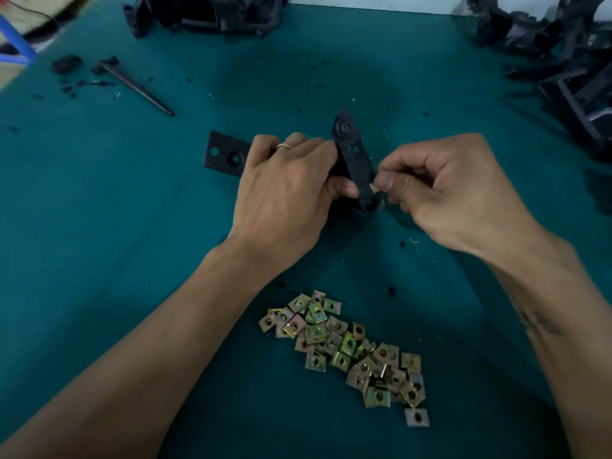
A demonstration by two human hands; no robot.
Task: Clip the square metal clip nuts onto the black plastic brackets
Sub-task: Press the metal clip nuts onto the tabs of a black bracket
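Black plastic bracket [354,160] sits gripped in the left hand [291,190]; the right hand [440,190] pinches a clip nut [377,188] against its edge, above the nut pile [351,349] on the desk [116,226].

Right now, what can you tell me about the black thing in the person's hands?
The black plastic bracket is a flat, matte bar with rounded ends and several round holes. It stands tilted, off the teal table. The left hand grips its left side. The right hand pinches something small at its lower right edge, probably a clip nut, mostly hidden. Another flat black piece sticks out behind the left hand.
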